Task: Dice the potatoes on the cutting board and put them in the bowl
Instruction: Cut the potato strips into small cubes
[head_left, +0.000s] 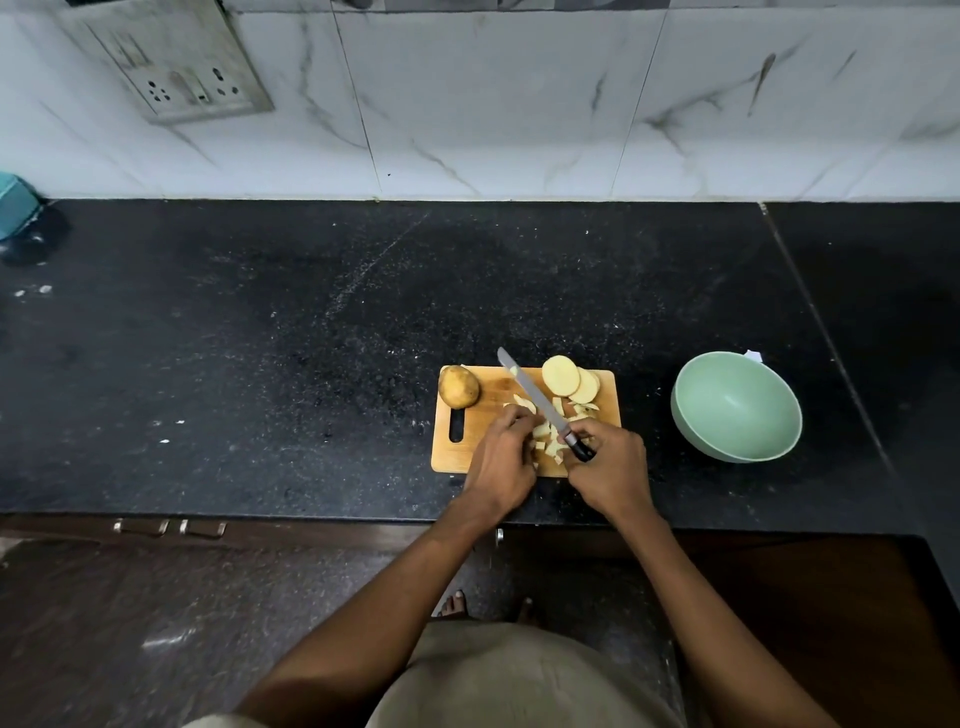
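Two hands: our right hand (610, 467) gripped the black-handled steel knife (540, 402); our left hand (501, 457) curled over pale potato pieces (545, 434).
Potatoes: round slices (569, 378) beyond our right hand, whole brown potato (458, 385) beyond our left, all on the wooden cutting board (454, 460).
Bowl: pale green round bowl (736, 406), right of our right hand, held nothing.
Advice: we judged fingertips should stay tucked.

- I see a black speckled stone countertop (311, 338) running across the view.
- Behind it stands a white marble-veined tiled wall (519, 104).
- A grey metal socket plate (171, 67) sits on that wall, upper left.
- A teal object (15, 205) shows at my left edge, cut off.
- Dark wooden cabinet fronts with metal handles (171, 527) lie below the counter.
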